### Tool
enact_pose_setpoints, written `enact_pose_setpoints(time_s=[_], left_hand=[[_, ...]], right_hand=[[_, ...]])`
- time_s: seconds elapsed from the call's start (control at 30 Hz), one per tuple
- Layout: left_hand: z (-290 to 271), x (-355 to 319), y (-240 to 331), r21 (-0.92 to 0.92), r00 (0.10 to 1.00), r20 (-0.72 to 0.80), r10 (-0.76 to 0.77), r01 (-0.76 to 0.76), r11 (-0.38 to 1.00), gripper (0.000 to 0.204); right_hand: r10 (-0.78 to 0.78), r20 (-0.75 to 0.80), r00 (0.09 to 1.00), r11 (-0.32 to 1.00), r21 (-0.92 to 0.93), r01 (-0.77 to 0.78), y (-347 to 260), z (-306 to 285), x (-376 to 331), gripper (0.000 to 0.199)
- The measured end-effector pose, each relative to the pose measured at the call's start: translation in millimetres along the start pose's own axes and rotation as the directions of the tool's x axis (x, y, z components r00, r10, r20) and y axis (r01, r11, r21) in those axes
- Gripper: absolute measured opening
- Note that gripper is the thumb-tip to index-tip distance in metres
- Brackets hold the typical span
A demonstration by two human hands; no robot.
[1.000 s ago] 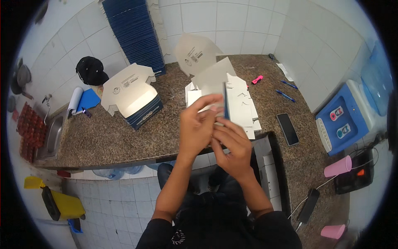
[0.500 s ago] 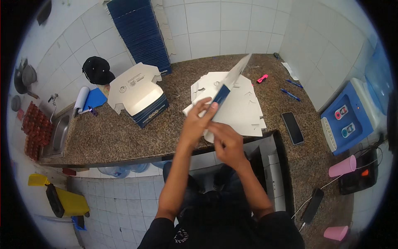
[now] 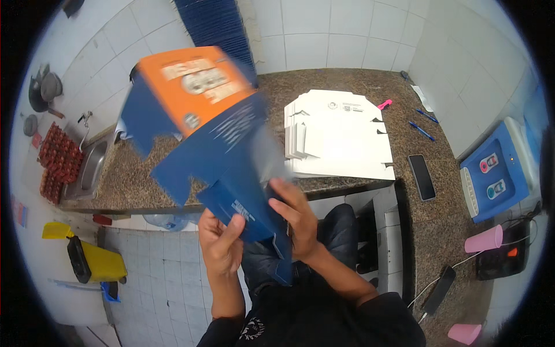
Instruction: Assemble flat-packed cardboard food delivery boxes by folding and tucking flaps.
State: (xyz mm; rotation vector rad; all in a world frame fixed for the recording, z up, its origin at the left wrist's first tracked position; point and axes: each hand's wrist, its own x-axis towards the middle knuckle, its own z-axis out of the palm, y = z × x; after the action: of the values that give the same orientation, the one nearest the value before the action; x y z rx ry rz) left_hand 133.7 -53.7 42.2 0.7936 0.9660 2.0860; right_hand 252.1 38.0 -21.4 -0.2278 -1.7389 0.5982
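A flat cardboard box blank (image 3: 202,133), blue with an orange panel, is lifted close to the camera and blurred by motion. My left hand (image 3: 219,243) grips its lower edge from below. My right hand (image 3: 298,217) holds the same lower edge from the right, fingers curled over the blue card. Behind it, a stack of white flat box blanks (image 3: 341,139) lies on the brown granite counter (image 3: 341,87). The raised blank hides the left half of the counter.
A tall stack of blue blanks (image 3: 217,20) leans on the tiled wall. A black phone (image 3: 422,176), two blue pens (image 3: 422,130) and a pink marker (image 3: 384,104) lie on the counter's right. A sink (image 3: 92,168) and red egg trays (image 3: 58,165) are left; a blue-white dispenser (image 3: 497,173) and pink cups (image 3: 484,239) are right.
The blank has swung up from the counter toward the camera, now showing its blue and orange printed side. Both hands dropped lower, toward my body.
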Motion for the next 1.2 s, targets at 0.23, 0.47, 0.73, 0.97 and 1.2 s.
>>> enact_pose_setpoints(time_s=[0.23, 0.47, 0.73, 0.97, 1.2], left_hand=[[-34, -58, 6, -0.120, 0.988, -0.154, -0.005, -0.014, 0.993, 0.023], [-66, -97, -39, 0.137, 0.892, -0.452, -0.007, 0.077, 0.987, 0.013], [-85, -133, -67, 0.244, 0.909, -0.406, -0.090, 0.202, 0.948, 0.025], [-95, -136, -69, 0.121, 0.896, -0.381, -0.230, 0.295, 0.948, 0.035], [-78, -154, -95, 0.028, 0.903, -0.396, -0.166, 0.193, 0.981, 0.038]], right_hand=[[0.543, 0.326, 0.774, 0.516, 0.597, -0.614, -65, 2, -64, 0.045], [0.034, 0.388, 0.921, 0.996, -0.093, 0.002, -59, -2, -65, 0.046], [0.396, 0.403, 0.825, 0.886, 0.066, -0.458, -57, 6, -105, 0.041], [0.300, 0.351, 0.887, 0.952, -0.060, -0.299, -61, 18, -137, 0.039], [0.417, 0.177, 0.891, 0.906, -0.005, -0.423, -62, 21, -154, 0.023]])
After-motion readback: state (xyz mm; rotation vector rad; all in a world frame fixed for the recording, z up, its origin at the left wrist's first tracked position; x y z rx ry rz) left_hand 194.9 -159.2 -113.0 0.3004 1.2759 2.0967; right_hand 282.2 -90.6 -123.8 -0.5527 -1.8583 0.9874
